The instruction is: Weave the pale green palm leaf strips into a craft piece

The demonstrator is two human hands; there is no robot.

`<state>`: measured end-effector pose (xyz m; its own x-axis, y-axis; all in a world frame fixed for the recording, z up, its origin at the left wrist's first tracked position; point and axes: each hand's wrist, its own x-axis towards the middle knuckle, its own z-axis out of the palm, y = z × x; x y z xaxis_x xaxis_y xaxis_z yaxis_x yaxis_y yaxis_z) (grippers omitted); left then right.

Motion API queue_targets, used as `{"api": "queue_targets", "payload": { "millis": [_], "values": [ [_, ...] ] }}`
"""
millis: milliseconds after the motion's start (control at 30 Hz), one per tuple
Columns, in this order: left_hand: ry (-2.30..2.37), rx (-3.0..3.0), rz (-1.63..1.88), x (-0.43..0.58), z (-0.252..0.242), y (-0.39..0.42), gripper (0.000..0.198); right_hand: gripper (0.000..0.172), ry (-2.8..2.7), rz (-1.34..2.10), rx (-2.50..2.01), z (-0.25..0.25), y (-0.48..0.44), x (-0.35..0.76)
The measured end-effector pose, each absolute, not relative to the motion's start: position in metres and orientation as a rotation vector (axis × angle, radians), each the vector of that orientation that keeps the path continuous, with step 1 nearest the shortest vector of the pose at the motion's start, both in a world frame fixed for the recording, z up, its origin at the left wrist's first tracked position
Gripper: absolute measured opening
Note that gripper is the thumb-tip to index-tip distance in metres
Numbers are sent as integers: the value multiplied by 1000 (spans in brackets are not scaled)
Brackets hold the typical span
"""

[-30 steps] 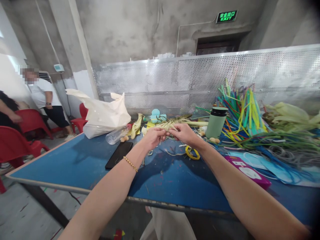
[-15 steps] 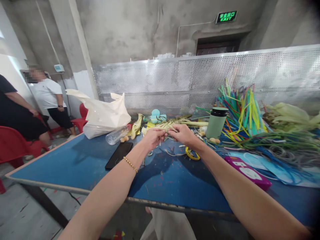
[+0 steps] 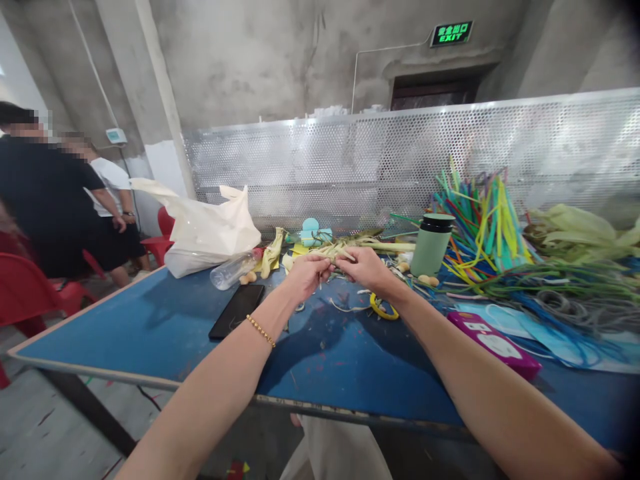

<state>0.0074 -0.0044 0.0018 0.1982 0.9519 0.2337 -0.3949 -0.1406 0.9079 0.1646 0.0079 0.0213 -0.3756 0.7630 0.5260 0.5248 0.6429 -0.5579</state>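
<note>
1. Blue tabletop, perforated metal panel behind it, bare grey wall above.
2. Pale strands sit at the fingertips of left hand and right hand, toward the table's far side. More pale material lies behind, so can't tell where the worked piece ends.
3. Step in hand, judging by pose: fine two-handed finger work on those strands.
4. Left fingers: thumb and index pinched together on strands, no visible gap, the rest curled in.
5. Right fingers: same close pinch, just beside the left. Can't tell which strand each has, nor whether the fingertips touch; fingers cover the contact.
6. Next move calls for, my read: one side anchoring firmly, the other making small adjustments. Strands look thin; slipping or splitting is the risk.
7. Nearby: black phone by the left forearm, yellow ring by the right wrist, green tumbler past the right hand, bundle of coloured strips further right.
</note>
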Motion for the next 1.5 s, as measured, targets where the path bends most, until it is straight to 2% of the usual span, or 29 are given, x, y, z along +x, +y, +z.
{"api": "queue_targets", "payload": {
  "millis": [100, 233, 400, 667, 800, 1033, 1333, 1500],
  "values": [
    [618, 1200, 1323, 8, 0, -4, 9, 23, -2045, 433, -1029, 22, 7, 165],
    [645, 1224, 1362, 8, -5, -1, 16, 26, -1989, 430, -1050, 26, 5, 167],
    [665, 1289, 1332, 9, -6, -2, 18, 30, -1942, 583, -907, 28, 6, 172],
    [637, 1231, 1335, 11, -3, -4, 28, 25, -1881, 550, -904, 22, 10, 167],
    [648, 1232, 1344, 13, -4, -3, 25, 22, -1876, 552, -919, 20, 13, 165],
    [741, 1264, 1340, 15, -2, -4, 23, 16, -1878, 358, -1014, 20, 9, 163],
    [798, 1300, 1354, 15, -4, -3, 28, 16, -1864, 425, -1039, 17, 9, 162],
    [758, 1382, 1384, 12, -9, 2, 18, 18, -1867, 398, -1015, 16, 13, 164]
  ]
}}
